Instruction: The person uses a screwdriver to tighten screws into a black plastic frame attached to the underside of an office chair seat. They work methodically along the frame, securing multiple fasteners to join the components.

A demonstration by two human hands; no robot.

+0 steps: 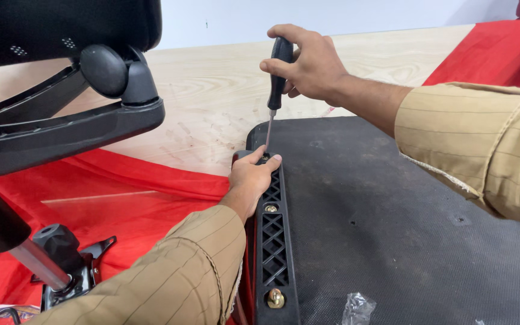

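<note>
While left hand covers bracket end, screwdriver tip hidden.

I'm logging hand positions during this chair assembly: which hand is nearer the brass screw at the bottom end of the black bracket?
Left. The left hand grips the black bracket up from that brass screw; the right hand holds the screwdriver higher, farther away.

Counted: one black-handled screwdriver; one black latticed plastic bracket; two brass-coloured screws, far, near; one crumpled clear plastic bag.
</note>
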